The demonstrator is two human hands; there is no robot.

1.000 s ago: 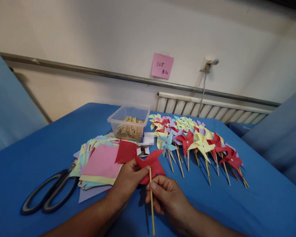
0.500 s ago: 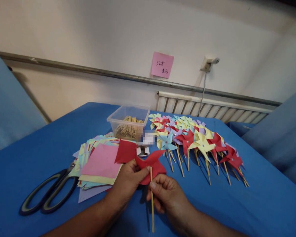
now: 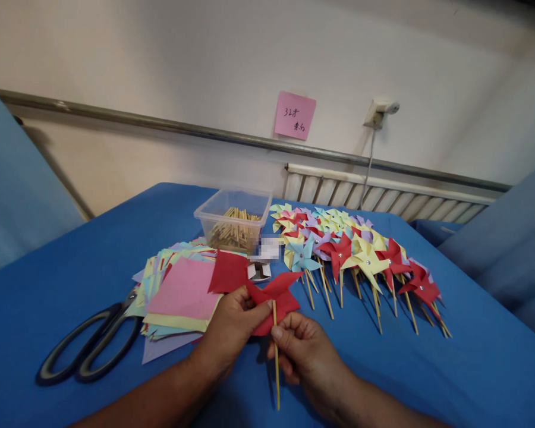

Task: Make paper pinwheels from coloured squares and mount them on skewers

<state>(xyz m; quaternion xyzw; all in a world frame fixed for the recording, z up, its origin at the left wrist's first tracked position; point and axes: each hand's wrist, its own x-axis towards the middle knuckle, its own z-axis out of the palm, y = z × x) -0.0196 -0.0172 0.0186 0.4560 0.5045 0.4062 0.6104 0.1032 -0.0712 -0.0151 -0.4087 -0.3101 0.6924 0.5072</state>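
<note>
A blue cloth-covered table [image 3: 428,380] carried everything. On the far right lay a row of finished paper pinwheels on wooden sticks [image 3: 361,255]; to the left sat a stack of coloured paper squares [image 3: 182,291], with black-handled scissors [image 3: 89,345] further left and a clear plastic box of sticks [image 3: 234,223] beyond. At the near centre the left hand [image 3: 232,330] pinched the folded red paper pinwheel [image 3: 271,294] at its middle, while the right hand [image 3: 305,353] gripped a thin wooden stick [image 3: 276,362] upright against it. The paper could tear or the blades spring open if the stick (thin, easily tilted) pressed off-centre.
</note>
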